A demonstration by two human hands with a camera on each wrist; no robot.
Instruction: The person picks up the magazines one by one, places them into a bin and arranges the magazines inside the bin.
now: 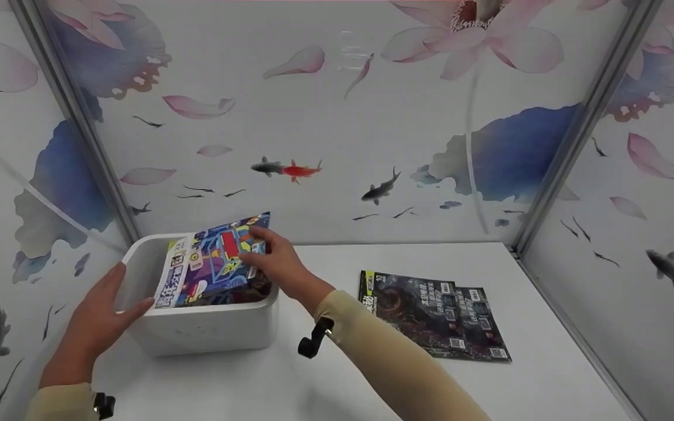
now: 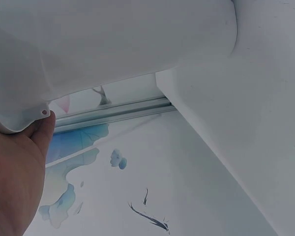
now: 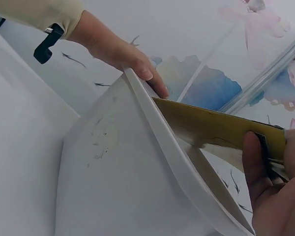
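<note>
A white plastic bin (image 1: 208, 330) stands at the left of the table. My left hand (image 1: 88, 318) grips its left front corner, thumb over the front rim and fingers at the left side. In the left wrist view that hand (image 2: 14, 182) lies against the bin's rim. A colourful blue and purple magazine (image 1: 214, 257) lies tilted in the bin, its right end raised above the rim. My right hand (image 1: 284, 266) pinches that raised end. The right wrist view shows the right thumb (image 3: 255, 162) against the magazine. Darker printed matter lies beneath, partly hidden.
Two dark magazines, a front one (image 1: 413, 310) overlapping another (image 1: 486, 327), lie on the white table (image 1: 337, 380) to the right. Walls (image 1: 325, 117) printed with fish and lotus flowers enclose the back and sides, joined by metal posts (image 1: 588, 123).
</note>
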